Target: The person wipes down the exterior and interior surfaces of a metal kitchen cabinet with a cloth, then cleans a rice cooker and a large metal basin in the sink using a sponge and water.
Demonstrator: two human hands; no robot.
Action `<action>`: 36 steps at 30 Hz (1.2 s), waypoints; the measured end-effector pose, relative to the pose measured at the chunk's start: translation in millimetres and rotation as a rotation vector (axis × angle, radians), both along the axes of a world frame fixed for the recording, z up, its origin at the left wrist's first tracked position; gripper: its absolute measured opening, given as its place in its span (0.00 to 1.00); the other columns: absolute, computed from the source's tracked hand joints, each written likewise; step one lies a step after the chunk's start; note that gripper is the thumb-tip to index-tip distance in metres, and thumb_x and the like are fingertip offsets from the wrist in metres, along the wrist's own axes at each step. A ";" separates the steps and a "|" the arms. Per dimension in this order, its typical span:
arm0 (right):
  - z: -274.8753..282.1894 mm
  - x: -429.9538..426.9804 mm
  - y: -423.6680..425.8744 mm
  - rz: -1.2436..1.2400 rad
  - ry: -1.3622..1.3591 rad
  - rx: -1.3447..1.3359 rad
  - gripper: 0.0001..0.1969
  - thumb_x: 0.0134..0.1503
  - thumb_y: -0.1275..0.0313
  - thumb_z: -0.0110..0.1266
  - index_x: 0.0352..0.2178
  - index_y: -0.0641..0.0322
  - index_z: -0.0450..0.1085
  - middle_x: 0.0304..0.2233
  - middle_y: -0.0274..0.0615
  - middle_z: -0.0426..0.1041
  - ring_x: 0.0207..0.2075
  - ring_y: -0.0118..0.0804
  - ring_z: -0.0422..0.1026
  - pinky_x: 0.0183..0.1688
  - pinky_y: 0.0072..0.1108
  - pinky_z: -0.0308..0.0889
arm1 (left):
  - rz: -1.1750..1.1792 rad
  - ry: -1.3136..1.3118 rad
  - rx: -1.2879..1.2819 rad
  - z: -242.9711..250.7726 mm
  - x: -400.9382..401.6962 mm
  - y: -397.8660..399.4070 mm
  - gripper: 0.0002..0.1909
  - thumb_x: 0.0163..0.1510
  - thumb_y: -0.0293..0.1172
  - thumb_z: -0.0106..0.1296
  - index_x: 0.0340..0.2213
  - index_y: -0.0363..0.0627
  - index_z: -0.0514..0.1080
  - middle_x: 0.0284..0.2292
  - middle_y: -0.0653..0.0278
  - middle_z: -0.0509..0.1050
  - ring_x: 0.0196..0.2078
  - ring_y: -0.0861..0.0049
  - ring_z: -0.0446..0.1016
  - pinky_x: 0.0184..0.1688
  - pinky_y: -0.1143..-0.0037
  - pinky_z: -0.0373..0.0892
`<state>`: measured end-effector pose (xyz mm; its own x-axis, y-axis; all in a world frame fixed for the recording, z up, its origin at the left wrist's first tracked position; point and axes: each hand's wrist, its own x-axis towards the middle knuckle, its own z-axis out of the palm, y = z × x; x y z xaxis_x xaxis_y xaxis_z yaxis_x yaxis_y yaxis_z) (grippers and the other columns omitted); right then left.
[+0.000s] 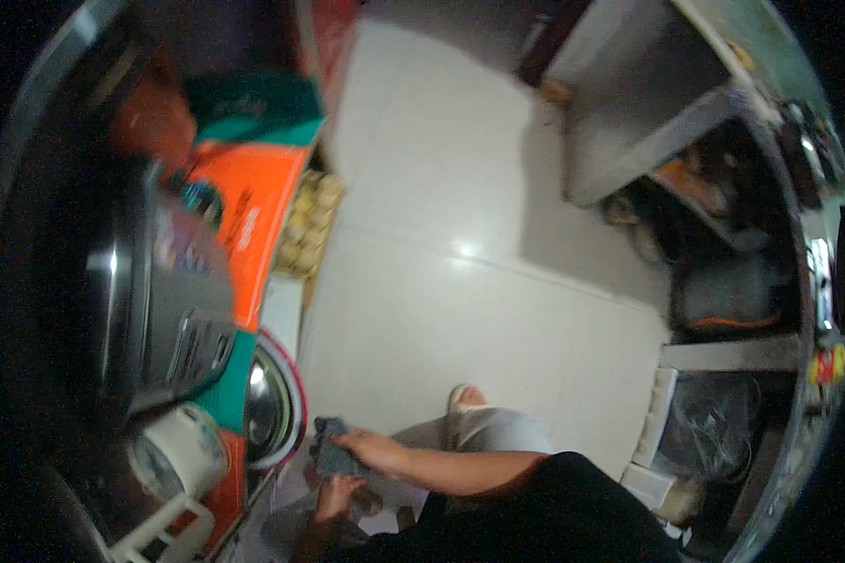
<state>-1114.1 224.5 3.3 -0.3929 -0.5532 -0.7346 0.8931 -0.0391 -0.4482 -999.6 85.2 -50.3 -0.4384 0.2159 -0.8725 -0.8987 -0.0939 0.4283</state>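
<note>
A crumpled grey cloth is between my two hands, low in the view and left of my body. My right hand grips it from the right, with the bare forearm stretched across from a black sleeve. Below it, my left hand has its fingers at the cloth's lower edge and appears to hold it; blur hides the exact grip. Just left of the cloth stands a round metal vessel with a red and white rim.
An orange and green surface on the left bears a dark glossy appliance and a white cylindrical container. Beside it is a tray of eggs or similar round things. Open shelving lines the right. My sandalled foot is on the pale tiled floor.
</note>
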 end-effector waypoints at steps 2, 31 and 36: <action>21.4 -4.5 17.1 -0.025 0.140 -0.002 0.18 0.51 0.59 0.41 0.34 0.66 0.63 0.29 0.41 0.68 0.27 0.29 0.65 0.27 0.19 0.63 | 0.339 0.188 0.596 2.8 14.5 16.0 0.22 0.52 0.47 0.31 0.34 0.38 0.62 0.38 0.55 0.65 0.46 0.63 0.61 0.46 0.61 0.56; 602.2 84.8 423.5 -0.851 0.546 0.360 0.18 0.45 0.66 0.49 0.37 0.64 0.64 0.32 0.38 0.68 0.34 0.28 0.64 0.39 0.19 0.59 | -0.829 0.527 0.154 712.8 -132.5 430.7 0.12 0.43 0.25 0.49 0.32 0.35 0.66 0.27 0.61 0.70 0.26 0.76 0.69 0.30 0.78 0.65; 648.2 122.5 439.0 -1.483 0.268 0.049 0.16 0.47 0.71 0.48 0.39 0.63 0.60 0.35 0.37 0.67 0.36 0.29 0.66 0.39 0.21 0.62 | -1.130 0.639 0.185 721.2 -129.7 481.1 0.14 0.43 0.24 0.48 0.35 0.33 0.63 0.31 0.60 0.69 0.32 0.78 0.67 0.33 0.79 0.65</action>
<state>-991.7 663.5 651.5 -0.6796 0.4766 -0.5577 -0.0480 -0.7875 -0.6144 -1129.3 566.3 671.0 -0.2603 0.8276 -0.4973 -0.1640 0.4697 0.8675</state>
